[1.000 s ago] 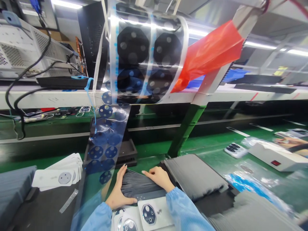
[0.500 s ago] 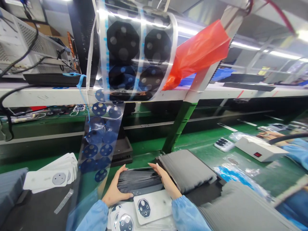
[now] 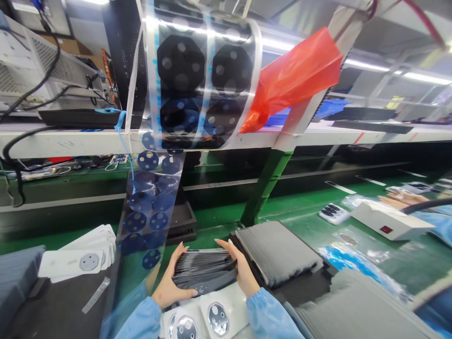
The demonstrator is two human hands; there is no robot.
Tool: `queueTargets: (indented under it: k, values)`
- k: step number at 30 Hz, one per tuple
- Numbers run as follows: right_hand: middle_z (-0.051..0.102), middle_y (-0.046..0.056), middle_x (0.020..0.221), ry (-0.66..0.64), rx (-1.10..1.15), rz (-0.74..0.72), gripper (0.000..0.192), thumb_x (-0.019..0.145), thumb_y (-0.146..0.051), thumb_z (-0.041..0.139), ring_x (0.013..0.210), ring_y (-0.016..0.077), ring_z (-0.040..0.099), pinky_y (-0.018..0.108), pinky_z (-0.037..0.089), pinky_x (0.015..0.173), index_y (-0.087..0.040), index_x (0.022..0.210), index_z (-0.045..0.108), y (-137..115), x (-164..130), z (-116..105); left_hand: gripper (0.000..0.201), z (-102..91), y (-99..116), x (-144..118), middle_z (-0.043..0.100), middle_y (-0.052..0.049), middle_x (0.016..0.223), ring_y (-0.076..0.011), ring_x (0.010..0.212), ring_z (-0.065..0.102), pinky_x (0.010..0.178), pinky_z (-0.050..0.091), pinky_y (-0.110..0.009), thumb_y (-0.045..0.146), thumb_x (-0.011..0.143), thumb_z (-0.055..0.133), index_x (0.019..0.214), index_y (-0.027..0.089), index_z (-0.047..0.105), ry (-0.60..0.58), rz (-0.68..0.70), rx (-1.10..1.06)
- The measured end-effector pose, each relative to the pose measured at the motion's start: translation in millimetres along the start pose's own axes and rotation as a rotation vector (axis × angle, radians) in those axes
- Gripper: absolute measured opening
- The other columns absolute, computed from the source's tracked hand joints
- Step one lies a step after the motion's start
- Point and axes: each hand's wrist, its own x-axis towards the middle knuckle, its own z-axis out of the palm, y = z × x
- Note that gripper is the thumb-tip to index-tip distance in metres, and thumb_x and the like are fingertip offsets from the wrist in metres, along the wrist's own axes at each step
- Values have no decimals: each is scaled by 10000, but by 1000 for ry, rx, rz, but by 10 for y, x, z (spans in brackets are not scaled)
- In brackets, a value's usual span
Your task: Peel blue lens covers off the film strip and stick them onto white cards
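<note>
A fanned stack of thin dark grey sheets (image 3: 205, 270) sits between my hands, low in the middle of the view. My left hand (image 3: 169, 285) grips its left side, thumb under the near edge. My right hand (image 3: 238, 268) presses against its right side, fingers laid over the top. Just below the stack lie white cards with round camera-ring parts (image 3: 217, 318). A clear film strip carrying blue round stickers (image 3: 151, 207) hangs down on the left, ending beside my left forearm.
A second grey sheet stack (image 3: 278, 252) lies to the right, more grey sheets (image 3: 356, 306) at the lower right. White cards (image 3: 79, 256) pile up at left. A red plastic bag (image 3: 300, 75) hangs above. Another person's hand (image 3: 402, 200) works near a white box (image 3: 388, 219).
My right hand slid from the top of the stack to its right side. Both hands now squeeze the stack together and it sits slightly raised at its near edge.
</note>
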Motion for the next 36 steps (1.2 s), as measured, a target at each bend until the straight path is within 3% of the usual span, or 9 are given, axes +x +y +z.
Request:
queueTargets:
  k: [6, 14, 20, 26, 31, 36]
  values:
    - [655, 84, 1351, -84, 37, 58, 291, 976, -392, 651, 1267, 290, 591, 547, 416, 1108, -187, 1179, 693, 82, -75, -175, 1021, 37, 32, -25, 145, -65, 1724, -381, 1528, 286, 1245, 261, -545, 361, 611, 924, 1499, 348, 420, 70, -40, 6]
    - [680, 102, 1345, -27, 78, 60, 463, 990, -572, 547, 1253, 276, 619, 540, 400, 1120, -192, 1212, 689, 251, -92, -263, 1139, 54, 53, -38, 173, -85, 1721, -389, 1531, 275, 1239, 261, -562, 459, 582, 942, 1543, 355, 341, 76, -73, -6]
    - [639, 86, 1422, -87, 14, 34, 352, 928, -429, 708, 1377, 294, 516, 556, 296, 1195, -206, 1200, 713, 172, -131, -252, 1100, 88, 81, -47, 63, -63, 1739, -368, 1541, 258, 1241, 275, -527, 463, 593, 942, 1525, 361, 368, 80, -73, 14]
    - [641, 90, 1409, -74, -2, 20, 340, 980, -443, 635, 1375, 291, 518, 569, 286, 1197, -195, 1202, 702, 185, -168, -266, 1152, 105, 82, -50, 227, -102, 1700, -371, 1533, 282, 1247, 254, -546, 472, 582, 938, 1550, 342, 328, 98, -63, 24]
    - [616, 91, 1427, -36, -3, 13, 334, 992, -435, 617, 1348, 294, 533, 566, 337, 1168, -207, 1228, 682, 199, -175, -245, 1057, 105, 77, -71, 184, -66, 1717, -382, 1535, 272, 1249, 264, -525, 439, 614, 924, 1522, 347, 390, 112, -56, 50]
    - [599, 98, 1419, -20, 7, 0, 328, 994, -402, 623, 1288, 293, 570, 556, 424, 1102, -203, 1253, 652, 206, -137, -224, 1041, 98, 89, -93, 180, -79, 1720, -362, 1558, 218, 1266, 221, -516, 372, 680, 893, 1557, 329, 335, 87, -36, 83]
